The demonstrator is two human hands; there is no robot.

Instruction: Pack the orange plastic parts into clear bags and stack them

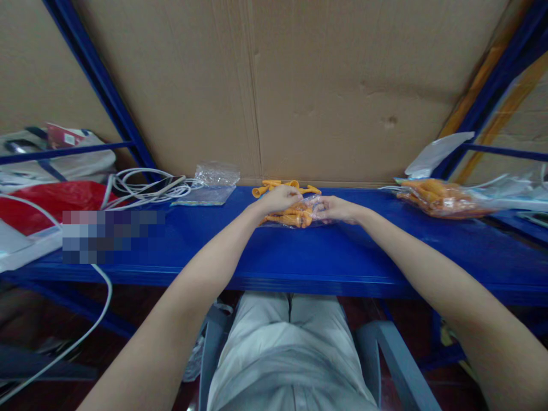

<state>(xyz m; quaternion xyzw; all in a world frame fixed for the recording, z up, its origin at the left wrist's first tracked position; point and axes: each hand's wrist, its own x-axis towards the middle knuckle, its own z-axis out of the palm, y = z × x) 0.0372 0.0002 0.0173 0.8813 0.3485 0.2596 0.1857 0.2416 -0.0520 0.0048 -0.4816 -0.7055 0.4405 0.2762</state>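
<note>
A clear plastic bag (295, 218) with several orange plastic pieces in it lies on the blue table, between my two hands. My left hand (279, 198) reaches over the bag's left part, its fingers curled in at the upper edge of the film. From the right, my right hand (336, 209) pinches the bag's crumpled side, thumb and fingers drawn together. Just behind my left hand lie loose orange pieces (258, 192), one of them with a flared, cone-like end. The exact kind of these pieces is too small to make out.
Farther right sits a fuller clear bag of orange pieces (436, 197). A flat clear packet (205, 194) and coiled white cables (149, 188) lie to the left, near a red bag (64, 200). A cardboard wall (299, 103) stands behind the blue table (274, 257).
</note>
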